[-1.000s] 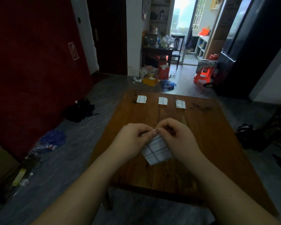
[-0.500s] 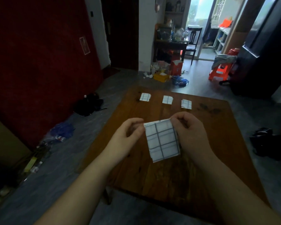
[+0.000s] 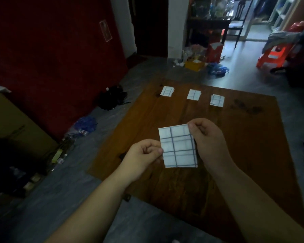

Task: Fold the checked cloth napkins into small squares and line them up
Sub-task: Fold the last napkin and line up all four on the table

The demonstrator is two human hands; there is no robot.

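just above the table's middle, one white cloth napkin with dark blue checks [image 3: 177, 146] is held up flat, already folded to a rough square. the left hand [image 3: 142, 157] pinches its left edge between thumb and curled fingers, and the right hand [image 3: 206, 140] pinches its upper right corner the same way. beneath them lies the brown wooden table [image 3: 244, 155]. along its far edge three smaller folded checked napkins sit in a row, apart from one another: the left one [image 3: 167, 91], the middle one [image 3: 194, 94] and the right one [image 3: 217, 100]. beyond the table, on the grey floor, stands one orange plastic stool [image 3: 274, 56].
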